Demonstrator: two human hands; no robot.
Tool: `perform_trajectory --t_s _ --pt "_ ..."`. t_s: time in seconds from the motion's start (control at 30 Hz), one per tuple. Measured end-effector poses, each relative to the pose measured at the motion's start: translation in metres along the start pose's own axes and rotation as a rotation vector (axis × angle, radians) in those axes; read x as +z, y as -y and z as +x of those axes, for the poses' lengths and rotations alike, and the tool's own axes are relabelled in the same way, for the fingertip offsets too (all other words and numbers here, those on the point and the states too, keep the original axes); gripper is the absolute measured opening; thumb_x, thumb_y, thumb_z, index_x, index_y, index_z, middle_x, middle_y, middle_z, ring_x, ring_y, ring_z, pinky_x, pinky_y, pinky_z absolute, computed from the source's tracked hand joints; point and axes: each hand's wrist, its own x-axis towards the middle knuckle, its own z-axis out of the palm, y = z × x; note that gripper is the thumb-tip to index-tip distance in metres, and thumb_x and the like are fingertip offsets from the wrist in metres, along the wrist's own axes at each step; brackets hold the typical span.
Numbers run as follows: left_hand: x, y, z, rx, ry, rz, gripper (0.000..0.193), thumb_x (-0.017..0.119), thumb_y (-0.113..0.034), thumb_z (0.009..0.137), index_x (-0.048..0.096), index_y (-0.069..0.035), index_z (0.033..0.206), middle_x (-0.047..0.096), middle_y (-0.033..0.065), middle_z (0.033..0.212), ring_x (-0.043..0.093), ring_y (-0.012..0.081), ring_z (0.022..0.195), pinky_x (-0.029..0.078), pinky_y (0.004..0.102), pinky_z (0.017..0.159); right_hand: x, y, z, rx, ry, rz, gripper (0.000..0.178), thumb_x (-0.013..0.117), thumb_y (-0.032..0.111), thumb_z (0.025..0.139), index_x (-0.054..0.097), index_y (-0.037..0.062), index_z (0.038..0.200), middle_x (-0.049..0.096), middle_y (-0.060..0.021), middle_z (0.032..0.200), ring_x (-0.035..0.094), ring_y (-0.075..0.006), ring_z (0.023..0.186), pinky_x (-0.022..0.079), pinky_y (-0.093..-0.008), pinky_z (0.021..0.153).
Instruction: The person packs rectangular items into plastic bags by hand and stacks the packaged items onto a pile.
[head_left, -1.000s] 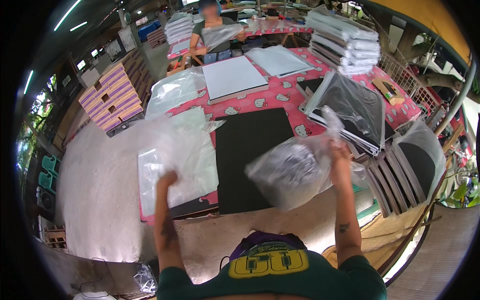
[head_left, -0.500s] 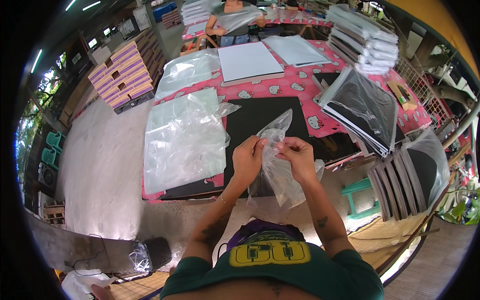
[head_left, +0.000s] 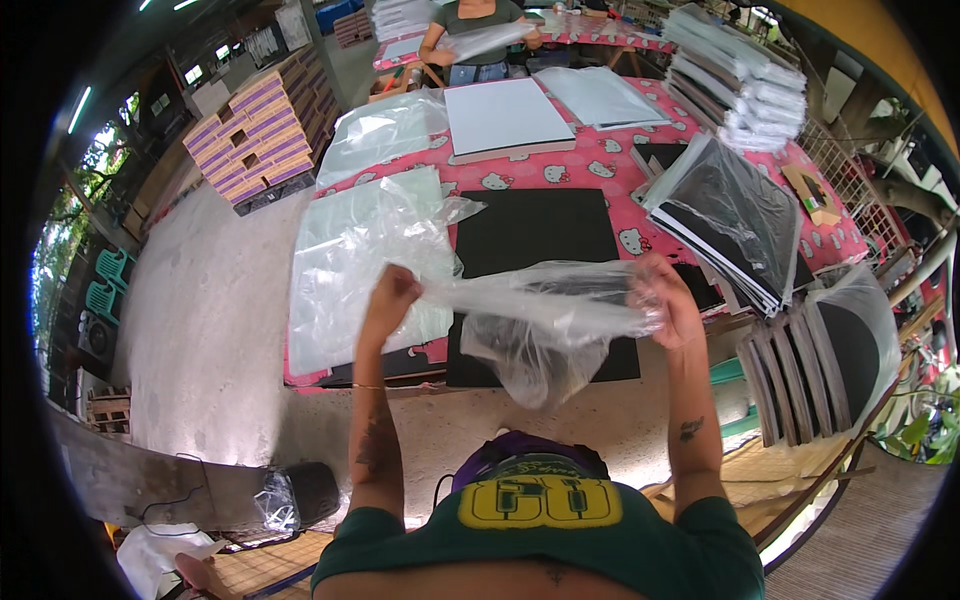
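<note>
A clear plastic bag [head_left: 540, 325] is stretched sideways between my hands, its lower part hanging loose. My left hand [head_left: 397, 292] is closed on one end of it. My right hand [head_left: 668, 300] grips the other end, slightly blurred. Beneath the bag a black board [head_left: 535, 232] lies on the table at its near edge. To the left of the board, near my left hand, rests a pile of clear plastic bags [head_left: 365, 270], crumpled on top. Right of my right hand, black boards in clear plastic [head_left: 735, 225] lie stacked at an angle.
A pink patterned table cover [head_left: 555, 173] shows between the stacks. Farther back lie a white board stack [head_left: 508, 115] and more plastic sheets [head_left: 600, 97]. Bagged bundles [head_left: 735, 85] are piled back right. Wrapped boards [head_left: 810, 370] stand lower right. Across the table a person [head_left: 478, 40] holds plastic.
My hands have moved far apart, the left one leftward and the right one rightward. The bag, bunched between them before, is now pulled out wide.
</note>
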Motion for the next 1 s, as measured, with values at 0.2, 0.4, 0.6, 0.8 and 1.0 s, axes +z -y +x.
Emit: perform_trajectory --t_s 0.2,0.4,0.6,0.8,1.0 --pt "0.087 -0.098 0.008 0.588 0.511 0.483 0.006 0.060 -0.003 0.077 0.060 -0.001 0.083 0.062 0.0099 0.085 0.061 0.0192 0.089 0.047 0.0354 0.072 0.082 0.003 0.040 0.048 0.538 -1.417 0.024 0.065 0.024 0.083 0.065 0.0006 0.088 0.062 -0.0118 0.088 0.061 -0.0228 0.087 0.049 -0.0332 0.074" --pt "0.058 -0.129 0.013 0.440 0.137 0.438 0.012 0.053 -0.002 0.078 0.062 0.000 0.085 0.060 0.0121 0.100 0.060 0.0295 0.084 0.049 0.0380 0.070 -0.051 0.026 0.024 0.394 -0.609 -2.353 0.026 0.056 0.024 0.084 0.067 0.0021 0.092 0.059 -0.0230 0.107 0.065 -0.0352 0.081 0.052 -0.0427 0.070" --pt "0.028 -0.104 0.021 0.540 -0.230 0.902 0.024 0.062 -0.023 0.081 0.066 0.000 0.083 0.047 0.0261 0.126 0.049 0.0427 0.109 0.040 0.0507 0.092 -0.020 0.037 -0.004 -0.676 -0.623 -2.352 0.021 0.054 0.005 0.077 0.064 -0.0001 0.095 0.050 -0.0238 0.121 0.063 -0.0411 0.082 0.051 -0.0463 0.071" --pt "-0.048 -0.043 -0.006 0.364 0.384 0.178 0.040 0.062 -0.037 0.079 0.061 0.002 0.074 0.055 0.0225 0.108 0.048 0.0371 0.114 0.036 0.0529 0.096 -0.020 0.051 -0.041 0.715 0.118 -1.797 0.048 0.042 0.048 0.091 0.070 0.0093 0.083 0.067 -0.0139 0.080 0.065 -0.0367 0.086 0.048 -0.0470 0.082" --pt "-0.050 -0.107 -0.009 0.095 0.310 -0.658 0.020 0.054 -0.023 0.092 0.051 -0.004 0.095 0.057 0.0058 0.076 0.058 0.0157 0.066 0.051 0.0317 0.060 -0.018 0.038 -0.056 0.182 -0.120 -0.271 0.055 0.053 0.059 0.084 0.068 0.0068 0.091 0.064 -0.0059 0.082 0.061 -0.0192 0.079 0.049 -0.0332 0.077"
